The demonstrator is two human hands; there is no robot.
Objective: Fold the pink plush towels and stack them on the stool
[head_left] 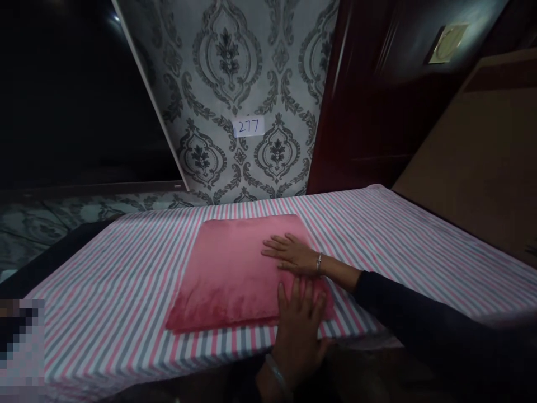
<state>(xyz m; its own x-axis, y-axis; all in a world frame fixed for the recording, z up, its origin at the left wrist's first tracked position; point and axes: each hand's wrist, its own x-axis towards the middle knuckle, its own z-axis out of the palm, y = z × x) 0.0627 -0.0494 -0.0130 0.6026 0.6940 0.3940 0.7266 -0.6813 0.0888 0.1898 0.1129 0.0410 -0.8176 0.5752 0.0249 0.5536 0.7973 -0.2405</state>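
A folded pink plush cloth [235, 263] lies flat on a table covered by a striped sheet [126, 274]. My right hand [293, 256], with a bracelet at the wrist, rests spread on the right part of the cloth, fingers pointing left. Nearer to me, my left hand [298, 324] has its fingers spread over the cloth's front right edge, and a bangle sits on its wrist. Neither hand grips anything. The cloth under both palms is hidden.
A patterned wall [226, 101] with a paper label [249, 126] marked 277 stands behind the table. A large dark screen [79, 95] is at the left. Dark red panelling [369, 101] and a brown board [482, 157] are at the right.
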